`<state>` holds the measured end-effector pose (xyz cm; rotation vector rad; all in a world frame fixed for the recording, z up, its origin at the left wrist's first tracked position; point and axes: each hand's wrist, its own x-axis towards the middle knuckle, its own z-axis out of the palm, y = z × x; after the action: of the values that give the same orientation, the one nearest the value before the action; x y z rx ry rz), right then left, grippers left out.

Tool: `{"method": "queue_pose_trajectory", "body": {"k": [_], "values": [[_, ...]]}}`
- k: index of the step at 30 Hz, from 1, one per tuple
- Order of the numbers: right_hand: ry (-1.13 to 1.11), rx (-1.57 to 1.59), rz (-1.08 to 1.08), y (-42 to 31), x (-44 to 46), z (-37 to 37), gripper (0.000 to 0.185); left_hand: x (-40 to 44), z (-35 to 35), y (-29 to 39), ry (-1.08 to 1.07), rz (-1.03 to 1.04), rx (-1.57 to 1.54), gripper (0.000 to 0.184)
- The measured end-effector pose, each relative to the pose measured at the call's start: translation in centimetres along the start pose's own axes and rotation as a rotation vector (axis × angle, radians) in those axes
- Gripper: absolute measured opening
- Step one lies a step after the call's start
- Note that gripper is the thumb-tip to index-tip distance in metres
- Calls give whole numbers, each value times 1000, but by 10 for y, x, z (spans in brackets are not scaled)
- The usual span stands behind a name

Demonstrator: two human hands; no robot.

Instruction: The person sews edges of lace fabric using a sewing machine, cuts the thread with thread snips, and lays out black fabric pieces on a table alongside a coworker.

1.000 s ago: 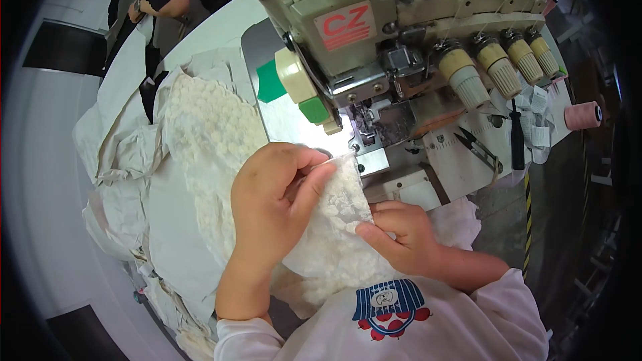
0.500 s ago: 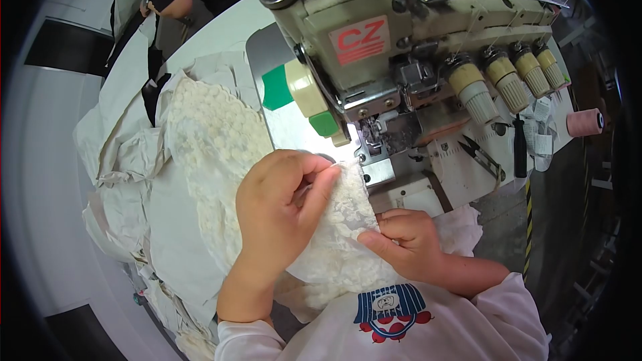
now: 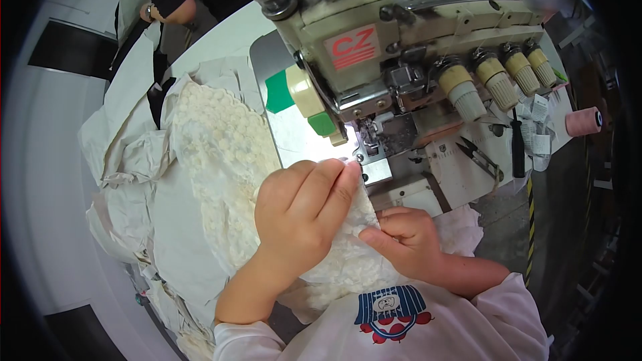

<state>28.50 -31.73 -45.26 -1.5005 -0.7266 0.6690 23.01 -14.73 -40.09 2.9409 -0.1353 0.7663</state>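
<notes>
Cream lace fabric [image 3: 224, 150] spreads over the left of the table and across my lap. My left hand [image 3: 304, 210] pinches its upper edge close to the presser foot of the overlock sewing machine [image 3: 414, 47]. Lower on the same edge, my right hand [image 3: 408, 237] grips the lace between thumb and curled fingers. The edge runs nearly straight between both hands, in front of the machine's metal plate [image 3: 378, 172]. My left hand covers part of the fabric. Its fingertips are at the lit needle area.
Thread snips [image 3: 480, 159], a black-handled screwdriver [image 3: 517, 147] and white labels [image 3: 537, 127] lie right of the machine, near a pink thread spool [image 3: 583, 122]. White fabric [image 3: 134, 154] is heaped at left. Another person's arm [image 3: 175, 12] shows at the back.
My left hand has moved right and turned over the lace edge, nearer the needle plate, hiding more of the fabric. My right hand has barely moved. The view has shifted slightly.
</notes>
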Motion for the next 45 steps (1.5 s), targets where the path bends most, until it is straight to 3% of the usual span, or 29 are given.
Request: {"method": "queue_pose_trajectory", "body": {"k": [5, 11, 17, 45], "values": [[-45, -16, -147, 5, -6, 1, 24, -11, -11, 12, -154, -12, 54, 42], [-23, -8, -238, 11, -13, 0, 20, -15, -11, 22, -240, -54, -69, 47], [24, 8, -109, 11, -16, -12, 20, -5, -1, 31, -211, -50, -62, 48], [82, 19, -103, 3, 4, -24, 24, 7, 4, 31, -222, -98, -35, 47]]}}
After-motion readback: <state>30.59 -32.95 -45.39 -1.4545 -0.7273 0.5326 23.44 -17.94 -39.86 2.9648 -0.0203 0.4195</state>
